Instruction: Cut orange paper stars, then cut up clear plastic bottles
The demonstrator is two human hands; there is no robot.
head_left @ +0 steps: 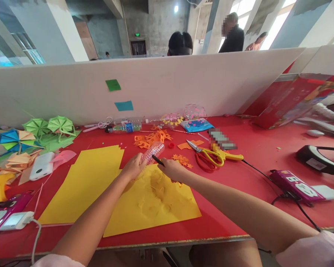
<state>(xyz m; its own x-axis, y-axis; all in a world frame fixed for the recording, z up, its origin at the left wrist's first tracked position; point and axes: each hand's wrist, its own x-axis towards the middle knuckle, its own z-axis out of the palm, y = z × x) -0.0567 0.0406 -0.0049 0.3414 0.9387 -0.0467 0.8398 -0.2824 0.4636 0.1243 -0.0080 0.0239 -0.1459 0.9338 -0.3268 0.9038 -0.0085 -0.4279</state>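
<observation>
In the head view my left hand (134, 166) is wrapped round a clear ridged plastic bottle (157, 148), tilted with its far end up to the right. My right hand (173, 170) is closed round a slim black tool (157, 160) pointing at the bottle's side; I cannot tell its exact kind. Both hands are over a crumpled yellow sheet of paper (156, 209). Beyond the bottle is a pile of orange paper cut-outs (153, 139). To the right of my right hand are smaller orange star shapes (182, 161) and scissors (207, 157) with red and yellow handles.
More yellow paper (86, 178) lies left. A labelled bottle (128, 127) rests by the white partition (156, 81). A yellow glue gun (229, 155) with a black cord and a purple power strip (296, 187) sit right. Folded paper umbrellas (61, 126) stand left.
</observation>
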